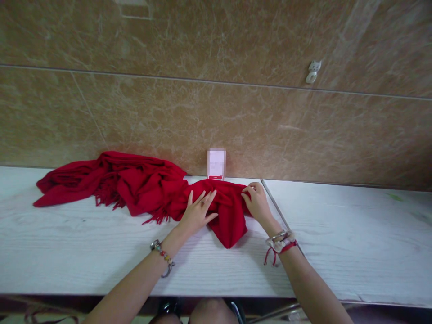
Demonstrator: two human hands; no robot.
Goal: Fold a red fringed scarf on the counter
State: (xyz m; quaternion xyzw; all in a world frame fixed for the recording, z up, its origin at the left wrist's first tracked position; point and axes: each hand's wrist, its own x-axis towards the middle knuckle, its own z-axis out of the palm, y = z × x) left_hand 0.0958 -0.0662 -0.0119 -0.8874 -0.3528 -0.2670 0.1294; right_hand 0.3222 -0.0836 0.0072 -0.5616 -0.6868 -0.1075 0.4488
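Your red scarf (145, 184) lies in a long, bunched heap on the white bench (354, 243), along its back edge by the brown wall (216, 54). Your left hand (197, 213) is on the cloth with its fingers spread wide, not gripping. Your right hand (258, 204) is at the scarf's right end, and its fingers are bent in, pinching the edge. One folded corner hangs toward you between your hands. The stringy fringe (110, 191) shows on the left part. A little clear stand (216, 163) is just behind the scarf, and a white cat hook (313, 72) is up on the wall.
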